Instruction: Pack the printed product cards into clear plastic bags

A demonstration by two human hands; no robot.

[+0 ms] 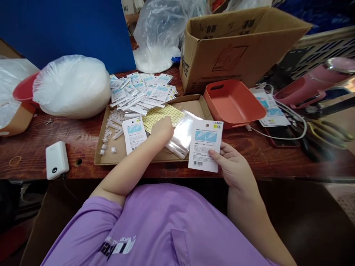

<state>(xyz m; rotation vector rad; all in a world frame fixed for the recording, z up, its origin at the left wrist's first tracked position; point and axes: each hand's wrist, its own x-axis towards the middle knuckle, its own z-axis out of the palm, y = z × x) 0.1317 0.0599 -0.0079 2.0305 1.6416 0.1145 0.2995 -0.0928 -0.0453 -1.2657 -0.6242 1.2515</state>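
1. packing work is running at the bagging step, judging by the layout: the right hand (235, 166) is pinching a white printed backing card with blue picture panels (205, 145) by its lower right corner, fingers clamped on it, holding it just above the near edge of the dark wooden table (263, 155).
2. the left hand (162, 127) is resting fingers-down on the stack of clear plastic sleeves (181, 138), beside the yellow dotted sticker sheet (161, 114) in the flat cardboard tray (194, 105); whether its fingers are closing on a sleeve i cannot tell.
3. next move is probably calling for one sleeve to be separated and opened, then the card slid in squarely.
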